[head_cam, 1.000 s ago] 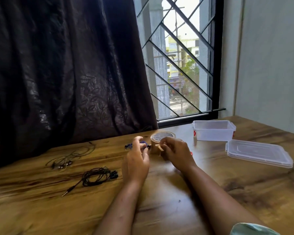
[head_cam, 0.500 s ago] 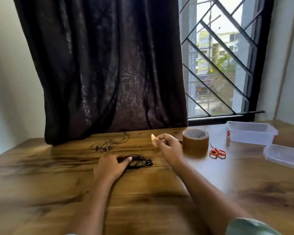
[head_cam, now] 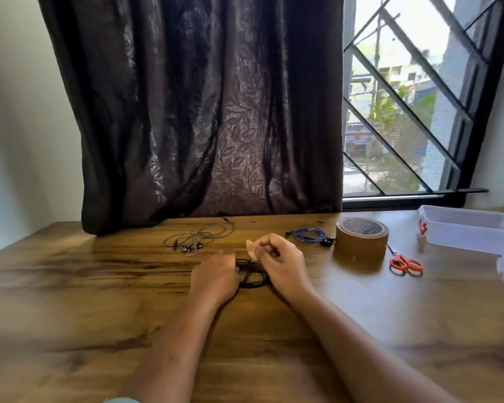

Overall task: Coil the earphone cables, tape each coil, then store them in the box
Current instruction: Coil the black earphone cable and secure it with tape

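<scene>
**Black coil between both hands, tape strip at its far edge**

The black earphone coil (head_cam: 252, 274) sits directly between the hands at the middle of the surface (head_cam: 70, 286). Its visible loop spans from one hand across to the other. Whether it rests on the wood or is slightly lifted cannot be told.

The left hand (head_cam: 214, 274) has its fingers curled onto the coil's left side. The right hand (head_cam: 284, 266) pinches a tan tape strip (head_cam: 250, 249), held just beyond the coil and nearer to it than the left. The wrap appears to be the right hand's move.

Half a second ago the left hand was only reaching for the coil and the strip was held well apart. A second ago the left hand held the blue earphone coil (head_cam: 309, 235), which now lies beside the tape roll (head_cam: 361, 239).
</scene>
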`<action>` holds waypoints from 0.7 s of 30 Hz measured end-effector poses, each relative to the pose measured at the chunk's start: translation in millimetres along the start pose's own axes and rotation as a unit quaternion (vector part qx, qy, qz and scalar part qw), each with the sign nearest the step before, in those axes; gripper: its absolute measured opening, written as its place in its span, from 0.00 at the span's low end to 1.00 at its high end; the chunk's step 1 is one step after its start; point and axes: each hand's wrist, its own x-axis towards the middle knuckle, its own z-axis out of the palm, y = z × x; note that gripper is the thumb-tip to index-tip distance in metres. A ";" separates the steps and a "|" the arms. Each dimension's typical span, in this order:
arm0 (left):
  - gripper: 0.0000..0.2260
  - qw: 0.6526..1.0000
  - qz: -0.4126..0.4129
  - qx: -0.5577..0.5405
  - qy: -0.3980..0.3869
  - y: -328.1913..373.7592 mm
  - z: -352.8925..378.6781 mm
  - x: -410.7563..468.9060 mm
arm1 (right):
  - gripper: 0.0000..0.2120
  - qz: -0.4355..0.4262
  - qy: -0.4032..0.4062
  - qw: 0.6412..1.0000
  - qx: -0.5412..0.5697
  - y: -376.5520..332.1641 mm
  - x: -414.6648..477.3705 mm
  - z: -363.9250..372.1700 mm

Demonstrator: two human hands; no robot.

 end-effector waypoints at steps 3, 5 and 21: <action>0.09 0.997 0.032 -0.077 0.004 7.4 0.9 -3.4 | 0.06 -0.012 -0.003 1.000 0.025 -4.6 -0.3 0.9; 0.08 0.976 0.005 -0.216 -0.035 9.1 -1.3 -3.0 | 0.06 -0.014 -0.011 0.999 0.029 -6.2 -0.4 1.9; 0.05 0.721 -0.125 -0.669 -0.132 9.8 -23.3 -3.9 | 0.09 -0.039 0.008 0.993 0.114 -17.9 5.6 -7.8</action>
